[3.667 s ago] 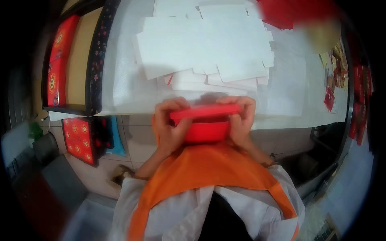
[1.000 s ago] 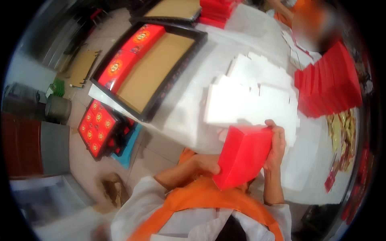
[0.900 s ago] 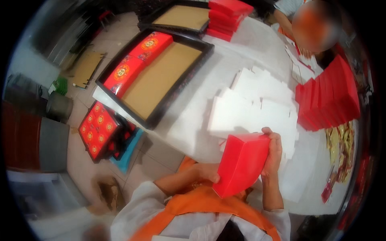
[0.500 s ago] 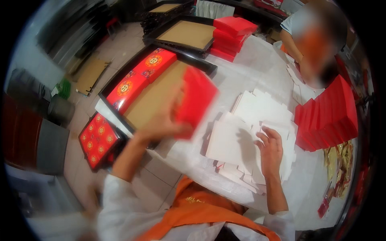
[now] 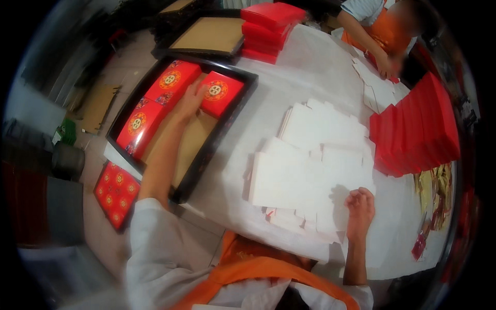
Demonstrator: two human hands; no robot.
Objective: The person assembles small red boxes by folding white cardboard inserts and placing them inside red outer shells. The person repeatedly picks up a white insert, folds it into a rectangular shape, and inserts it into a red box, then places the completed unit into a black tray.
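Note:
My left hand (image 5: 190,102) reaches into a black-rimmed tray (image 5: 221,135) and grips the left side of a red box (image 5: 223,94) with a round gold design on top. The box sits in the tray's far right corner. Along the tray's left side lie two matching red boxes (image 5: 169,82), end to end. My right hand (image 5: 360,206) hovers over the near right edge of a pile of flat white cardboard blanks (image 5: 302,173), fingers loosely bent and apart, holding nothing.
Red boxes (image 5: 413,132) stand in a row at the right, beside gold and red packets (image 5: 434,201). Another red stack (image 5: 268,31) is next to a second tray (image 5: 206,35). A filled tray (image 5: 116,194) is low at left. A co-worker's hand (image 5: 383,64) touches white cardboard.
My left hand has carried the red box from above the tray's right edge into its far right corner. My right hand has shifted slightly right and down, away from the cardboard. The view has shifted.

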